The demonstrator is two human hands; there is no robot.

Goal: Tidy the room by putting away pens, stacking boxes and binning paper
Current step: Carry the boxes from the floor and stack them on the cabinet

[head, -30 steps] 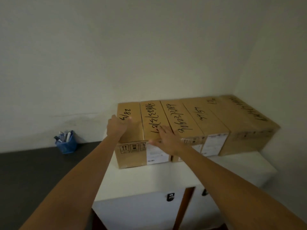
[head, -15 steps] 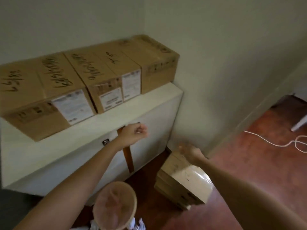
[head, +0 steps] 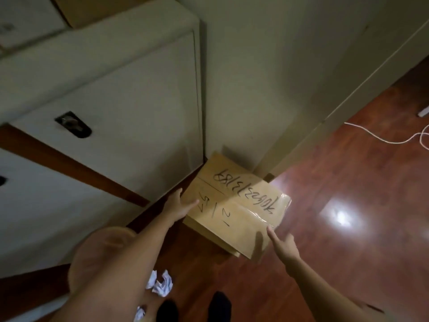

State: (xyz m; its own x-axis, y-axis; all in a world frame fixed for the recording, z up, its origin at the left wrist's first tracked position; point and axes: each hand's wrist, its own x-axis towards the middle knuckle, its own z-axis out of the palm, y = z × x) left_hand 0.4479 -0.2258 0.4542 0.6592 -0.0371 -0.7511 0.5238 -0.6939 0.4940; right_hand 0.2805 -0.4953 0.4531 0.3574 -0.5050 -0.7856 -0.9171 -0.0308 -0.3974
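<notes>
White cabinet [head: 120, 98] against pale wall [head: 267, 66], glossy red-brown floor [head: 348, 252].

Cardboard box [head: 234, 205] matt brown, glossy tape strip; floor [head: 348, 205] polished reddish wood; paper [head: 161, 284] crumpled white.

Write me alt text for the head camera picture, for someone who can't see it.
Two bare hands reach down to a cardboard box with handwritten numbers, on a wooden floor beside a white cabinet: the left hand at its left edge, the right hand near its front corner. Crumpled paper lies nearer the feet.
</notes>
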